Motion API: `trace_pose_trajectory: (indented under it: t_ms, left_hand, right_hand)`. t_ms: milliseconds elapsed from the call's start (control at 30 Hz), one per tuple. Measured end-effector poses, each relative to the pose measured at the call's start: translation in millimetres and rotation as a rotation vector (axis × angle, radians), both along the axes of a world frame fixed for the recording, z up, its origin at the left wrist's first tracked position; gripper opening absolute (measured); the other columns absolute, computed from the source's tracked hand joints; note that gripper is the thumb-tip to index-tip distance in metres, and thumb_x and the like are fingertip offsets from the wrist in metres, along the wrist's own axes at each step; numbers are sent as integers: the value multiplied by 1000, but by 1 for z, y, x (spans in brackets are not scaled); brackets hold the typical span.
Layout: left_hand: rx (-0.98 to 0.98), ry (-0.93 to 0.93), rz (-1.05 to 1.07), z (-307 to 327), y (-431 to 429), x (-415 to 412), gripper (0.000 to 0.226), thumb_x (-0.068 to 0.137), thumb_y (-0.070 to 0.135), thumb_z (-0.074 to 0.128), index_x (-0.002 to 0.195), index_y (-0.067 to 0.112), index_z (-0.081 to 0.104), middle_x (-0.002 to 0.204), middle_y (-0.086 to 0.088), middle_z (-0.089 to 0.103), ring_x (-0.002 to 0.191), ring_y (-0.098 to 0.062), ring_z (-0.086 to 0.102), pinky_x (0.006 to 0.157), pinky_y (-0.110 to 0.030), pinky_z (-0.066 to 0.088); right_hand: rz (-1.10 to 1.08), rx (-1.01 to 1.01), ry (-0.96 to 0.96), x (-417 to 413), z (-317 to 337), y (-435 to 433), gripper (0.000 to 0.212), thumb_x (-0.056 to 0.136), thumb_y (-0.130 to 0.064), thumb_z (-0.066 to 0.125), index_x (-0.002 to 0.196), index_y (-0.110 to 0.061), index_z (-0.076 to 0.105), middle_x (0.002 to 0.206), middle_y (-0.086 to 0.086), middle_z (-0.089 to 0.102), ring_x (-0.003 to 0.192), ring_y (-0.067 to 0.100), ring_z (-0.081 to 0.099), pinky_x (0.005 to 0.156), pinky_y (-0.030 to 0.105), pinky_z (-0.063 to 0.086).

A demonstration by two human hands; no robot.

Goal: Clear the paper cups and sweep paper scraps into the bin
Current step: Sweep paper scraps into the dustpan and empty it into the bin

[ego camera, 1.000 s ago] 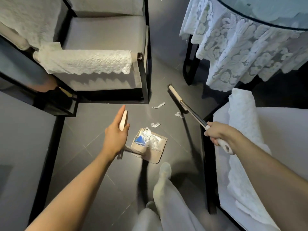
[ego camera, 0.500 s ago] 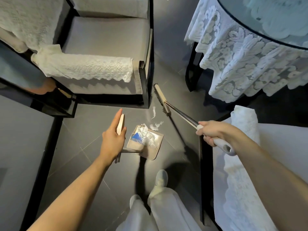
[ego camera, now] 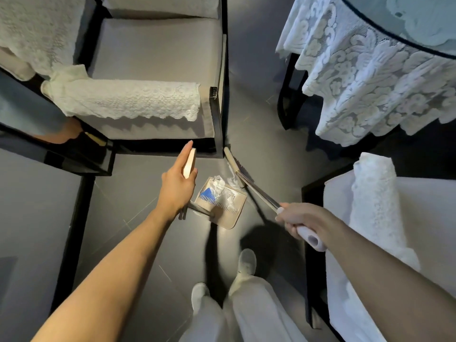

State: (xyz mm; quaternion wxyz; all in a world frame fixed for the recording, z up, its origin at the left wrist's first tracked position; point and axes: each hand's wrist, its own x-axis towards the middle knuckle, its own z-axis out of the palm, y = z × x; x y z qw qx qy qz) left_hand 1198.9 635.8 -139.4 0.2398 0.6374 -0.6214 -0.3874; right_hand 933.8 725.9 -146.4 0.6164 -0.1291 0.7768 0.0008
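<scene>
The left hand [ego camera: 179, 183] grips the flat beige top of the dustpan's upright handle [ego camera: 189, 163], one finger laid straight along it and the rest curled round, probably to pin the beige plastic dustpan [ego camera: 234, 216] flat on the dark tiled floor [ego camera: 138, 193] at frame centre. Its mouth faces up and right, toward the broom. White crumpled paper scraps [ego camera: 223, 192] lie in the pan beside a blue piece [ego camera: 207, 193], with a few more at its lip. The right hand [ego camera: 303, 218] clenches the white grip of the long metal-shafted broom [ego camera: 259, 193], whose long axis runs from centre right up-left. Its narrow beige brush head [ego camera: 231, 162] sits just beside the pan's mouth, seemingly placed to drive the scraps in. No bin is visible.
</scene>
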Motion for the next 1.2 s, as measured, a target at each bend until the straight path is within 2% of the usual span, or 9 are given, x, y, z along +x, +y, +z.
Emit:
trace_pose_trajectory:
  t_ms: [167,300,400,467,533,600,700,833,1200]
  left_hand:
    - [11,59,-139,5,-4,0,66,97,13,50,134,64,29,118,8,58,98,-34,57,94,-47,48]
    - [6,88,-294,6,7,12,65,97,14,51,136,61,30,117,10,61,103,-33,58,97,-52,47]
    - [-13,130,-398,3,17,30,64,96,11,52,139,54,33,115,11,60,94,-10,63,89,-27,51]
    - [-27,134,-500,5,29,41,67,96,10,52,135,60,32,106,17,60,75,6,58,68,-6,44]
    - [-44,146,-577,11,43,50,68,96,9,52,131,64,32,103,26,55,73,12,56,62,0,38]
    - [-61,161,-644,19,56,58,71,96,9,52,128,70,32,100,39,47,78,16,56,62,1,39]
    - [-50,154,-718,26,72,67,74,97,13,52,120,78,29,90,37,48,74,11,60,55,-5,44]
    - [-72,154,-855,31,105,74,71,97,11,52,131,69,28,92,41,42,79,17,58,55,-3,44]
    - [-92,172,-1168,35,263,102,62,99,17,50,133,62,23,86,24,53,74,18,59,52,-1,42]
  right_hand:
    - [130,26,-36,16,25,36,29,95,-16,54,124,-16,52,56,3,51,36,5,40,38,17,37]
    - [288,11,6,55,38,84,42,98,-18,48,139,-19,39,45,1,48,29,7,40,37,14,37]
    - [191,8,18,88,45,124,45,98,-18,46,142,-21,36,44,2,47,34,9,39,38,17,36]
    - [46,-2,11,107,51,154,47,97,-15,47,141,-30,37,38,-1,41,33,8,35,37,16,33]
    - [-85,-26,2,121,57,183,54,96,-13,49,142,-38,35,36,-2,39,32,9,34,37,16,32]
    - [-190,-44,-7,135,61,213,62,96,-15,51,147,-40,27,36,-1,40,32,10,35,37,17,34]
    - [-233,-84,32,163,69,253,67,96,-18,52,151,-36,19,35,-4,45,30,10,40,36,17,37]
    - [-314,-159,63,202,80,301,67,97,-17,50,153,-31,15,34,-6,47,28,9,41,39,17,37]
    - [-515,-182,111,322,94,482,60,98,-16,47,151,-28,22,50,5,47,31,10,40,33,16,35]
